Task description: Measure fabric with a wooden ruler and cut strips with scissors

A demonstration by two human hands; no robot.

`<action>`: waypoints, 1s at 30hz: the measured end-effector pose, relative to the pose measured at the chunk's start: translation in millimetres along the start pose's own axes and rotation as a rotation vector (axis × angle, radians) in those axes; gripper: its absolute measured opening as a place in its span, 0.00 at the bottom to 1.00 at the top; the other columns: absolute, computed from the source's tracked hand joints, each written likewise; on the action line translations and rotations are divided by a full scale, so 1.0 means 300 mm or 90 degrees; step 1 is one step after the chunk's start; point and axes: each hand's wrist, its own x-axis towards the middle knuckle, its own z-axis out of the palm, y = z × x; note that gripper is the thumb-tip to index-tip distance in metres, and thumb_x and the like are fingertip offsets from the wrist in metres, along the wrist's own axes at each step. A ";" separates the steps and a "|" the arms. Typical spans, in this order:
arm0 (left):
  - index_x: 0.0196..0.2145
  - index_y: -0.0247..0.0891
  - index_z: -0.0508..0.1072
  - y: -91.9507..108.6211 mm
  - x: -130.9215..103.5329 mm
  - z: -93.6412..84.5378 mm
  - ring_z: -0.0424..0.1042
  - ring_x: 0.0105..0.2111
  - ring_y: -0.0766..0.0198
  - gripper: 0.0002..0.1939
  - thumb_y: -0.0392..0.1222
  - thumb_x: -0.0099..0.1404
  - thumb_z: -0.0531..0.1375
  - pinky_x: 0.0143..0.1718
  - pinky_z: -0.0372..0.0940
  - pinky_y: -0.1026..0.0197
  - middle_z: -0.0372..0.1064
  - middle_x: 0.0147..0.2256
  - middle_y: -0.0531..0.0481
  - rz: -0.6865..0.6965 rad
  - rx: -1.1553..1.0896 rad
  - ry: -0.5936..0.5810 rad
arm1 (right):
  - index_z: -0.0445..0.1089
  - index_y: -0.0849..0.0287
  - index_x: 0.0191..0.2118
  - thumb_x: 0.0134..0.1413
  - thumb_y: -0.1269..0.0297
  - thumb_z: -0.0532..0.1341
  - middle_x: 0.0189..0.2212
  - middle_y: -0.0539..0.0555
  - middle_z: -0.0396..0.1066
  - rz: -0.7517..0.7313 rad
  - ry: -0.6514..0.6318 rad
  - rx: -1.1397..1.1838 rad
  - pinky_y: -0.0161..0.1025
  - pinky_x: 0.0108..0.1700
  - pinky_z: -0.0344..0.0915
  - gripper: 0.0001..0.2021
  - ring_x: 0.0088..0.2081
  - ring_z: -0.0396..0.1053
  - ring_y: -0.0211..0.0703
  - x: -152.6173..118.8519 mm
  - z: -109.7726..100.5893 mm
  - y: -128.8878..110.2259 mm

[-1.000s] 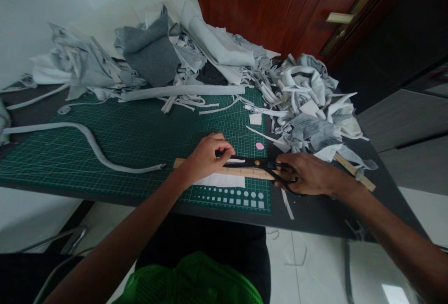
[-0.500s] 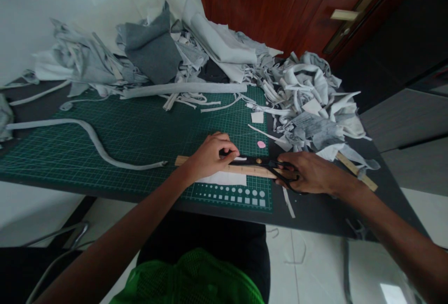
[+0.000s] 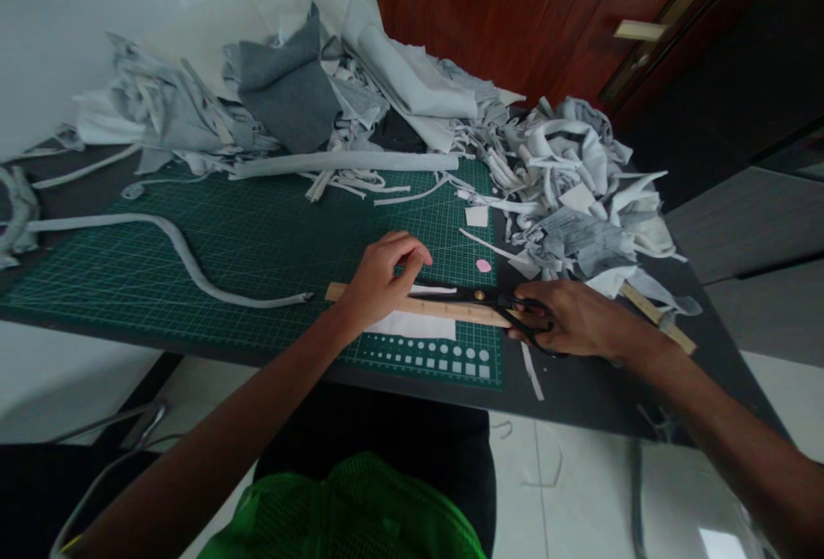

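Note:
My right hand [image 3: 559,317] grips the handles of black scissors [image 3: 508,298], which lie along a wooden ruler [image 3: 444,308], blades pointing left. A narrow white strip [image 3: 434,289] rests at the blades. Just left of it, my left hand [image 3: 388,271] is raised a little, thumb and forefinger bent together. Whatever is between those fingertips, if anything, is hidden. Under the ruler a piece of white cloth [image 3: 412,325] lies on the green cutting mat [image 3: 257,250]. The left part of the blades is behind my left hand.
A long grey fabric tube [image 3: 186,258] curves across the mat's left side. Piled grey and white scraps [image 3: 572,173] line the back and right. A pink round piece [image 3: 483,266] and a white square [image 3: 477,216] lie nearby. Another wooden strip [image 3: 657,317] is at right.
My left hand has lifted up and slightly back from the white strip, its fingertips now clear of it. My right hand and the scissors stay nearly in place. The view has shifted slightly.

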 end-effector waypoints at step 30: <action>0.38 0.41 0.66 0.006 -0.151 -0.042 0.63 0.43 0.49 0.09 0.39 0.76 0.49 0.46 0.60 0.46 0.67 0.40 0.45 -0.053 0.299 -0.096 | 0.67 0.57 0.36 0.59 0.49 0.64 0.29 0.54 0.73 -0.016 0.012 -0.008 0.37 0.30 0.57 0.15 0.28 0.71 0.45 -0.003 -0.001 0.015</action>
